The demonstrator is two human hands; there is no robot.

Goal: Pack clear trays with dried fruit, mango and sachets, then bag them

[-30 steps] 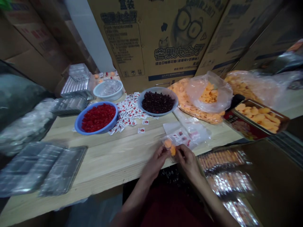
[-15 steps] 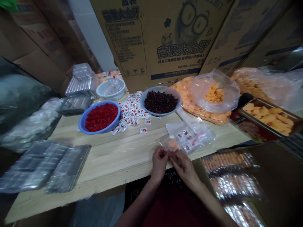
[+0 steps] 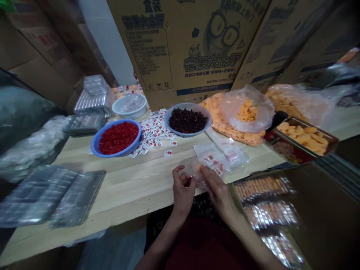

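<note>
My right hand is closed on a small clear plastic bag, its fingers lying over the bag and the thumb mostly hidden. Something orange shows faintly through the film by the fingertips. Close to the bag's left side is my left hand, with its fingers curled and a gap between them and the thumb; I see nothing held in it. Just beyond my hands, clear bags with small red-and-white sachets lie on the wooden table.
A blue bowl of red pieces, a bowl of dark pieces and loose sachets stand behind. Bagged orange candies and a tin are right. Clear trays lie left; an open carton holds packed rows.
My left hand has come away from its pinch at the bag and moved slightly left, fingers loosened. My right hand has slid forward over the bag. The view has shifted slightly.
</note>
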